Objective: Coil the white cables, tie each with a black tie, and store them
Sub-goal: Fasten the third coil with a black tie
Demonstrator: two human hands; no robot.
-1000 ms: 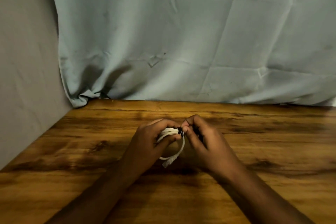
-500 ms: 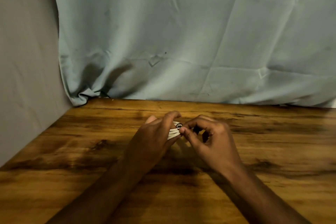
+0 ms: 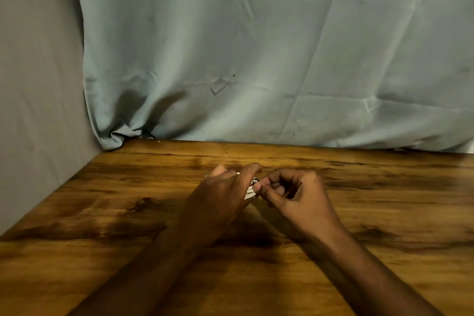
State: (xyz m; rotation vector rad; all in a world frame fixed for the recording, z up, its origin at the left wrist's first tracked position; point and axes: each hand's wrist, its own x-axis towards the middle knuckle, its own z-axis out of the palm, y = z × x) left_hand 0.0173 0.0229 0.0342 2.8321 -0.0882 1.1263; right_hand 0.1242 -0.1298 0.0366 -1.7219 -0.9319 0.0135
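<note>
My left hand (image 3: 218, 200) grips a coiled white cable (image 3: 249, 193) over the middle of the wooden table (image 3: 102, 213); only a short white stretch shows past the fingers, the rest is hidden in the palm. A thin black tie (image 3: 254, 182) loops around the bundle at its right end. My right hand (image 3: 295, 197) pinches the tie between thumb and forefinger, right against the left hand's fingertips, with its other fingers curled.
A pale blue-grey curtain (image 3: 256, 59) hangs behind the table's far edge. A grey wall (image 3: 33, 84) borders the table on the left. Bare wood lies to both sides of my hands.
My left hand has turned over the coil, hiding the hanging loop and plug seen a second ago. My right hand has rolled back slightly, still pinching at the tie.
</note>
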